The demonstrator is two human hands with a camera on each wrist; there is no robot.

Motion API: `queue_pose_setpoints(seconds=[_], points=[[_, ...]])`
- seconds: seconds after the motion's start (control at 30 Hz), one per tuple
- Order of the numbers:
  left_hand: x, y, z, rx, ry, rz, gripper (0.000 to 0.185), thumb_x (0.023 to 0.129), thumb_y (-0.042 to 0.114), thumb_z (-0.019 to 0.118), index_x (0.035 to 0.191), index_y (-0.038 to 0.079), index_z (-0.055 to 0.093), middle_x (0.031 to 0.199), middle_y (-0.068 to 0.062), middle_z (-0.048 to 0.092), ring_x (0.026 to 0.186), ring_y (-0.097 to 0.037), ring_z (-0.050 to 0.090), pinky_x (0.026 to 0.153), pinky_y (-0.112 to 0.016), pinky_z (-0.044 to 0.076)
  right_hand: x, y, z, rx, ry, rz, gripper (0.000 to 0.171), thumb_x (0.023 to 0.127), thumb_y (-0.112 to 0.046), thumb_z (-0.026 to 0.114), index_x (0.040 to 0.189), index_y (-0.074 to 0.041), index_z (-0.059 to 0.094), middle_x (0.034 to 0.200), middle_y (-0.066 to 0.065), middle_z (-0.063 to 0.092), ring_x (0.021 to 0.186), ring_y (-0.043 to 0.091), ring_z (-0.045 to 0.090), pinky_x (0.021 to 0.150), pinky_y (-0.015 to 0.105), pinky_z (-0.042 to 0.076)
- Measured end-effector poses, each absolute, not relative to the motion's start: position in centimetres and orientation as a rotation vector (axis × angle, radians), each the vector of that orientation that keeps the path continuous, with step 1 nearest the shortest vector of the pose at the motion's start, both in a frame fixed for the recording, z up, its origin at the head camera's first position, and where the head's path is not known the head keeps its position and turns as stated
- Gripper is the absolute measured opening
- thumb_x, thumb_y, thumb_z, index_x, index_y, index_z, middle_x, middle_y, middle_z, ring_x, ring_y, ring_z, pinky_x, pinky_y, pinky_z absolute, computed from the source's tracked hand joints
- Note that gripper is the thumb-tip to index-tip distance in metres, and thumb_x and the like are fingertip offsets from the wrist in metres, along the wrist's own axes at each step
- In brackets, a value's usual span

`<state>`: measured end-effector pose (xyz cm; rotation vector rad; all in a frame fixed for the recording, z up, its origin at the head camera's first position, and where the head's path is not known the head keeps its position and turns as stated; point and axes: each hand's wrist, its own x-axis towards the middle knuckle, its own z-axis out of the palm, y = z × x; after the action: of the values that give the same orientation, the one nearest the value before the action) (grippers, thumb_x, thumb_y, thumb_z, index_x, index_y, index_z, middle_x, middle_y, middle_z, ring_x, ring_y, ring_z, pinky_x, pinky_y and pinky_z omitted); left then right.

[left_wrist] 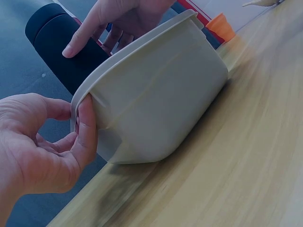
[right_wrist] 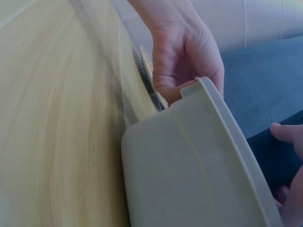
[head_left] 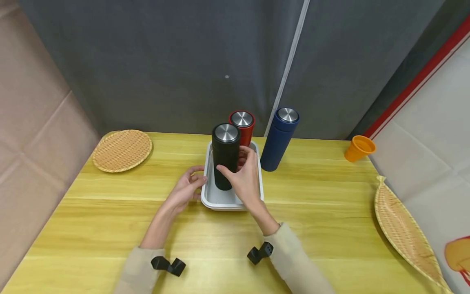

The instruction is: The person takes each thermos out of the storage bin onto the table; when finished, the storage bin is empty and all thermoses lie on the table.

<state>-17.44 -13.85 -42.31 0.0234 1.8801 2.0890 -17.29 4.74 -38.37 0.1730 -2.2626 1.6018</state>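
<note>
Matte black flask with steel cap, upright in grey tub, right hand wrapped around it, left hand pinching tub rim.

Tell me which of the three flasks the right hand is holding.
The black flask, standing in the white tub; the right hand grips it. The red flask behind and blue flask on the table are untouched.

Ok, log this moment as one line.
right hand grips black flask upright in grey tub | left hand pinches tub rim | red flask behind
</note>
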Motion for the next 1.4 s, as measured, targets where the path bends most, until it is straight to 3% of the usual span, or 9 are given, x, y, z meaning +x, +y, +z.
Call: queue_pose_setpoints(seconds=[0.47, 0.57, 0.73, 0.9, 1.23, 1.4], points=[[-17.5, -13.6, -42.1, 0.032, 1.883, 2.065, 0.048, 0.099, 0.010, 0.052, 0.141, 0.003, 0.031, 0.121, -0.029, 0.051, 0.094, -0.032, 0.058, 0.063, -0.031, 0.056, -17.0, 5.3, -38.6, 0.210, -2.197, 1.616, 0.072, 0.072, -0.013, 0.085, 0.129, -0.002, 0.042, 0.115, 0.012, 0.052, 0.091, 0.023, 0.054, 0.071, 0.031, 0.052], [-17.5, -13.6, -42.1, 0.014, 1.877, 2.073, 0.047, 0.099, 0.009, 0.052, 0.141, 0.003, 0.031, 0.121, -0.029, 0.051, 0.093, -0.031, 0.058, 0.061, -0.029, 0.055, -16.9, 5.4, -38.8, 0.240, -2.182, 1.620, 0.071, 0.072, -0.013, 0.084, 0.128, -0.001, 0.042, 0.115, 0.012, 0.053, 0.092, 0.023, 0.054, 0.069, 0.037, 0.053], [-17.5, -13.7, -42.2, -0.001, 1.879, 2.079, 0.046, 0.099, 0.009, 0.052, 0.140, 0.004, 0.032, 0.118, -0.024, 0.053, 0.091, -0.029, 0.058, 0.060, -0.028, 0.054, -16.4, 5.4, -38.8, 0.289, -2.173, 1.655, 0.071, 0.072, -0.011, 0.083, 0.130, 0.000, 0.042, 0.118, 0.013, 0.053, 0.097, 0.027, 0.054, 0.074, 0.048, 0.054], [-17.4, -13.8, -42.3, -0.006, 1.885, 2.084, 0.046, 0.099, 0.009, 0.053, 0.140, 0.005, 0.033, 0.111, -0.017, 0.055, 0.090, -0.027, 0.058, 0.060, -0.028, 0.053, -16.0, 5.7, -38.6, 0.306, -2.224, 1.656, 0.071, 0.074, -0.013, 0.083, 0.131, 0.000, 0.044, 0.119, 0.014, 0.054, 0.099, 0.025, 0.056, 0.080, 0.039, 0.055], [-17.3, -13.9, -42.2, -0.025, 1.879, 2.095, 0.045, 0.099, 0.008, 0.053, 0.139, 0.005, 0.034, 0.109, -0.015, 0.056, 0.090, -0.026, 0.058, 0.059, -0.027, 0.053, -15.8, 5.9, -38.5, 0.355, -2.291, 1.690, 0.077, 0.074, -0.012, 0.085, 0.136, 0.000, 0.041, 0.124, 0.017, 0.053, 0.105, 0.031, 0.054, 0.088, 0.044, 0.052], [-17.4, -14.0, -42.3, -0.007, 1.873, 2.096, 0.046, 0.099, 0.009, 0.053, 0.140, 0.005, 0.033, 0.110, -0.015, 0.056, 0.090, -0.025, 0.058, 0.060, -0.029, 0.054, -15.1, 5.3, -37.6, 0.356, -2.297, 1.679, 0.077, 0.073, -0.004, 0.084, 0.136, 0.006, 0.040, 0.125, 0.023, 0.053, 0.108, 0.036, 0.054, 0.091, 0.046, 0.050]])
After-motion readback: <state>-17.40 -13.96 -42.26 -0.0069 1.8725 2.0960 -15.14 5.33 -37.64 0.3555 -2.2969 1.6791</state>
